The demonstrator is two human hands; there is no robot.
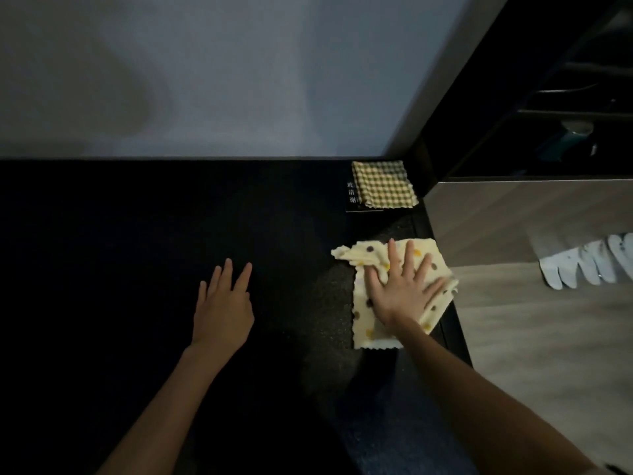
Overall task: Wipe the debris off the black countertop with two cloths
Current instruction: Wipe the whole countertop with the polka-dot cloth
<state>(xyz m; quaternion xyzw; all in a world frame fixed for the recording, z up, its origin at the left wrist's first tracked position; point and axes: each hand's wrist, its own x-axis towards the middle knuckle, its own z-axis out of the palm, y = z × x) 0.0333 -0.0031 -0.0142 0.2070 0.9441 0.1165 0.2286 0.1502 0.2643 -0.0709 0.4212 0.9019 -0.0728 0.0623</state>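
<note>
A yellow cloth with coloured dots (371, 320) lies near the right edge of the black countertop (137, 234). My right hand (404, 289) presses flat on it with fingers spread. The cloth's far left corner is bunched up. My left hand (222, 306) rests flat on the bare countertop, to the left of the cloth, fingers straight and holding nothing. A second cloth, checked yellow and dark (383, 185), lies flat in the far right corner of the counter. Debris is too dim to make out.
A small black sign with white characters (352, 197) lies partly under the checked cloth. A grey wall backs the counter. To the right, past the counter's edge, is a wooden floor with white slippers (589, 265) and dark shelving above.
</note>
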